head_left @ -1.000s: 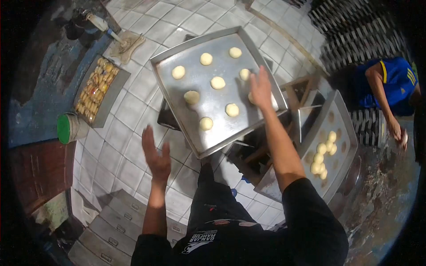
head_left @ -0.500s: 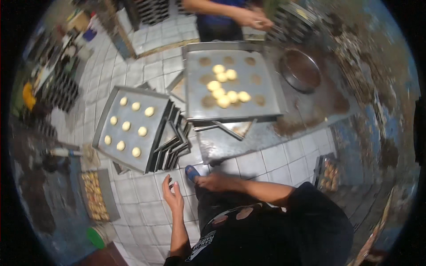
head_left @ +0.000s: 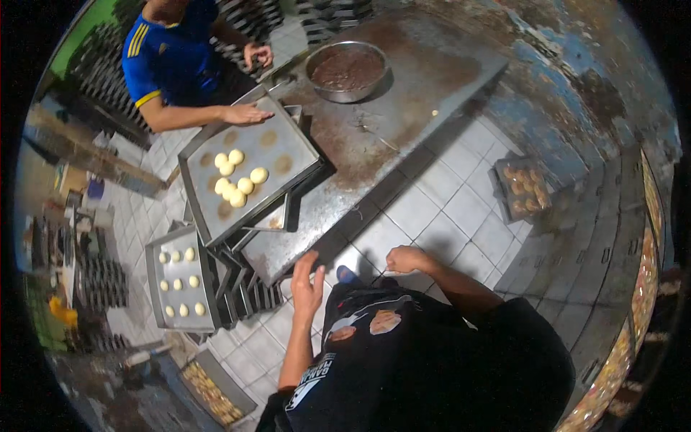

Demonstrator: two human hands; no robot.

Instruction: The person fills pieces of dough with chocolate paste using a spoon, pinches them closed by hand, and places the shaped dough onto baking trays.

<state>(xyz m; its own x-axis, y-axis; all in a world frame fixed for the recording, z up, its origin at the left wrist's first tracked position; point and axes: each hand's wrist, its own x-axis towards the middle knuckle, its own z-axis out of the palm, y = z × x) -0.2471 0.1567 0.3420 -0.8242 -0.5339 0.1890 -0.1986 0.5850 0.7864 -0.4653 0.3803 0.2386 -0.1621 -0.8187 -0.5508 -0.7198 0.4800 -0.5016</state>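
Observation:
My left hand (head_left: 307, 288) is raised near the front edge of the metal table (head_left: 338, 219), fingers stretched out and apart, holding nothing. My right hand (head_left: 407, 259) is closed in a loose fist over the tiled floor, with nothing showing in it. Beyond my left hand, a metal baking tray (head_left: 275, 119) lies tilted at the table's left end, bearing several pale dough balls (head_left: 237, 156) bunched together. A co-worker's hand (head_left: 247, 114) rests flat on that tray's far side. Lower left, another tray (head_left: 170, 252) holds spaced dough balls in rows, on top of stacked trays (head_left: 248, 291).
A round metal pan (head_left: 347, 75) with dark brown contents stands on the table. The co-worker in a blue shirt (head_left: 176, 65) is at the far left. A tray of browned buns (head_left: 523, 189) sits by the right wall. Packed goods (head_left: 212, 394) lie at lower left.
My view has swung to the right, so trays and table appear shifted left and turned. My right hand has moved out from my body. The co-worker's hand now rests on the tray.

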